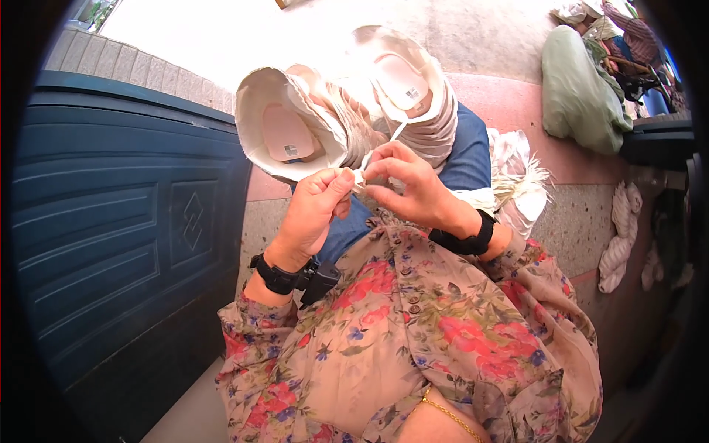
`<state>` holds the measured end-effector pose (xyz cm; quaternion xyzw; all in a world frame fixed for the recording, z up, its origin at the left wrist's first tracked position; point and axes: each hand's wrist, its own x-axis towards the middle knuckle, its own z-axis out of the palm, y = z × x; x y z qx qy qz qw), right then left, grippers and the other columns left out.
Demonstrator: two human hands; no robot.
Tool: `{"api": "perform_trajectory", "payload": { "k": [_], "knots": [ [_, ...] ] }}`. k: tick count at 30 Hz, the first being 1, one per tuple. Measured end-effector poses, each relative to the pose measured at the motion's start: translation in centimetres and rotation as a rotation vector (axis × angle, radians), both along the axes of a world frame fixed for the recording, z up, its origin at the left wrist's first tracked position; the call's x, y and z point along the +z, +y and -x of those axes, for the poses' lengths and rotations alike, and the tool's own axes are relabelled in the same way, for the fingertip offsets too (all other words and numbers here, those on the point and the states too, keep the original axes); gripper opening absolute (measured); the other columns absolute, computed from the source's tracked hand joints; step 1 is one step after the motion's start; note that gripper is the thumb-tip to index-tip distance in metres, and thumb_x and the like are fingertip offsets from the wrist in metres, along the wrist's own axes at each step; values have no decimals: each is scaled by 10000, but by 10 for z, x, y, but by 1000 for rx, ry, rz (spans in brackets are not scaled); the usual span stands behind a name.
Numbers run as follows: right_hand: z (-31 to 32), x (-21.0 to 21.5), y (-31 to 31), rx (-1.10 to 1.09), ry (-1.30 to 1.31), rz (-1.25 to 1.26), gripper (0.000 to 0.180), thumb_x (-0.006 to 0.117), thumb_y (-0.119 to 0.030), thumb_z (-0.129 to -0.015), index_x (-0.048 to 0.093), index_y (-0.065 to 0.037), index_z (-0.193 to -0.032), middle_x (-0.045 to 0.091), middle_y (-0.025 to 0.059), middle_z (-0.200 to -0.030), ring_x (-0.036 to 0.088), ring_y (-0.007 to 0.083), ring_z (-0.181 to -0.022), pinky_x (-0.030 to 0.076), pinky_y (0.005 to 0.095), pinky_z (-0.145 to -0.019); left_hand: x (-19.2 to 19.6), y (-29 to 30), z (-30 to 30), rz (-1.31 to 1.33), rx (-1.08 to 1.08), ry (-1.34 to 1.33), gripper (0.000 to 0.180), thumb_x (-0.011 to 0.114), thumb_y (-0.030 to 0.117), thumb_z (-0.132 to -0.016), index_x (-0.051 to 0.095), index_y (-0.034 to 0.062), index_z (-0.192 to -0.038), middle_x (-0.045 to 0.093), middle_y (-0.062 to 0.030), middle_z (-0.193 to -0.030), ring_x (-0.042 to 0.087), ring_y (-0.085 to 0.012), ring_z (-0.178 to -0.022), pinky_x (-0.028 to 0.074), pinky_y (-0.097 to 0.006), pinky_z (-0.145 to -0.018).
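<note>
Cream-white is the colour of the thin flat strip [360,178] that both hands pinch together. The left hand [314,210] grips it between thumb and fingers, closed tight on one end. The right hand [413,188] grips the other end, and its fingers are closed on it too. The two hands touch each other at the fingertips, just above the person's lap.

Right behind the hands are two stacks of pale, shoe-shaped woven pieces. The left stack [284,122] tips toward the left and shows a tan inner sole with a small sticker. The right stack [410,85] stands behind the right hand and shows its ridged edges. Both stacks rest on the person's blue trousers [465,159].

Each wrist wears a black band [279,275]. The sleeves are a flowery shirt [413,325] in pink, red and tan.

A big dark blue door panel [111,221] lies at the left. A pale green cloth bundle [580,92] sits far off at the upper right, and a twisted white hank [619,236] lies on the floor at the right
</note>
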<state>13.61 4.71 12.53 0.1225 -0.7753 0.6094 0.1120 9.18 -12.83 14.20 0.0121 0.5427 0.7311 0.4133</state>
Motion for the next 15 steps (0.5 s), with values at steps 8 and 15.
{"api": "perform_trajectory", "payload": {
  "k": [8, 15],
  "knots": [
    [4, 2, 2, 96, 81, -221, 161, 662, -128, -735, 567, -14, -798, 526, 112, -822, 545, 266, -724, 443, 322, -640, 0, -6, 5, 37, -96, 48, 216, 516, 245, -893, 566, 49, -819, 452, 53, -632, 340, -40, -533, 307, -187, -503],
    [3, 7, 2, 161, -136, -134, 135, 614, -112, -765, 563, 12, -774, 514, 126, -768, 537, 271, -701, 437, 323, -629, 4, -1, -4, 166, -100, 285, 203, 550, 223, -876, 588, 38, -801, 471, 58, -648, 366, -27, -549, 295, -180, -495]
  ]
}}
